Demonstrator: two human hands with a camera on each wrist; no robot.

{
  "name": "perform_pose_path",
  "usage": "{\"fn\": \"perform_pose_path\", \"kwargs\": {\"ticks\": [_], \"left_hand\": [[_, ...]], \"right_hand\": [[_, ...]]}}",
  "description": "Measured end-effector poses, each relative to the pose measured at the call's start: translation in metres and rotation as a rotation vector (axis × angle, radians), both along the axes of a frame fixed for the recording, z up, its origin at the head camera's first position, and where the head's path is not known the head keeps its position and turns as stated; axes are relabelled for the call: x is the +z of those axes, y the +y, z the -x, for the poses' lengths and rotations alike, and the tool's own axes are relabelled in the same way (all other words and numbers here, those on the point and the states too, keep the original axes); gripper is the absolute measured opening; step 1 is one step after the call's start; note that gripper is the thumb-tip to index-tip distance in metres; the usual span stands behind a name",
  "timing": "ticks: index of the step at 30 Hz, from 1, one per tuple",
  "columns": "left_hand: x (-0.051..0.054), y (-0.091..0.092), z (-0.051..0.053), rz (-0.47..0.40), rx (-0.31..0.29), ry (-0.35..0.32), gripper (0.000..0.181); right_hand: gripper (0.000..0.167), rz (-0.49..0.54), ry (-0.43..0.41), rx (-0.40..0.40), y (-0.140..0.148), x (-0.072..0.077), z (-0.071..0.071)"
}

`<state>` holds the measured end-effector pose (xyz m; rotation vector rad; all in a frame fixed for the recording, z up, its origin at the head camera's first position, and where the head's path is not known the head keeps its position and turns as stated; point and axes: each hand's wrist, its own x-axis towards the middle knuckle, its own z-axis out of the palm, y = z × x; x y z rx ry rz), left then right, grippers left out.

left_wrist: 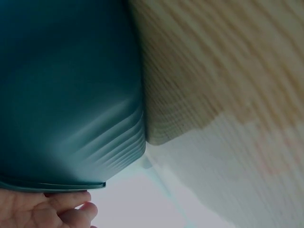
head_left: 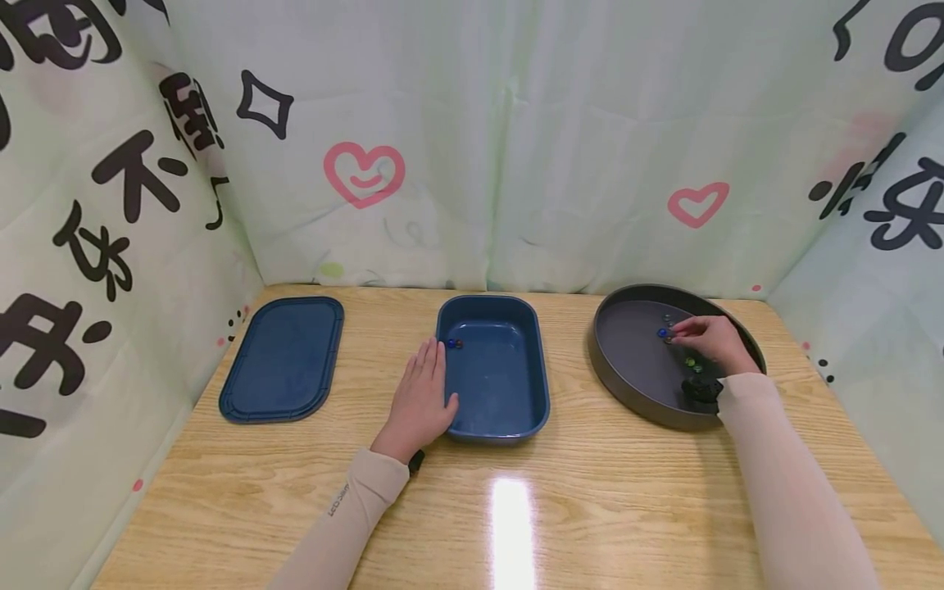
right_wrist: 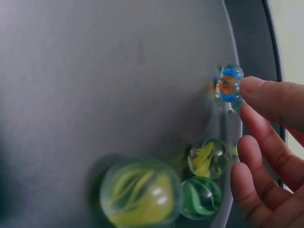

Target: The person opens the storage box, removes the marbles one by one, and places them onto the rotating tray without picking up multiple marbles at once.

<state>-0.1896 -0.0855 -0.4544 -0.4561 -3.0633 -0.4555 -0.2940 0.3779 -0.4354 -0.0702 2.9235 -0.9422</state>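
Note:
In the head view the left hand [head_left: 420, 401] lies with straight fingers along the left rim of a blue container [head_left: 496, 385]; in the left wrist view its fingertips [left_wrist: 78, 206] touch the container's rim. Two small marbles [head_left: 455, 344] are inside at the left wall. The right hand [head_left: 714, 340] reaches into a round dark pan [head_left: 634, 360], thumb and index finger at marbles. Up close, the right hand [right_wrist: 270, 128] has its thumb tip against an orange-and-blue marble [right_wrist: 228, 88]; whether it grips it I cannot tell. Yellow marbles [right_wrist: 142, 192] and a green marble [right_wrist: 202, 197] lie nearby.
A flat blue lid [head_left: 283, 360] lies at the left of the wooden table [head_left: 413, 524]. Printed curtains [head_left: 457, 164] stand behind and at both sides. A black device is strapped at the right wrist, over the pan.

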Motion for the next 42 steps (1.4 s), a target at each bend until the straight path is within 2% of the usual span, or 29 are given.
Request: {"fn": "perform_pose_path", "kwargs": {"ticks": [24,42], "left_hand": [[0.003,0.003,-0.001,-0.003,0.002,-0.028,0.076],[0.005,0.001,-0.001,0.013,0.000,-0.023,0.075]], "right_hand": [[0.026,-0.059,0.019,0.001,0.003,-0.004,0.002],[0.023,-0.041,0.093,0.016,-0.006,0.016,-0.016]]}}
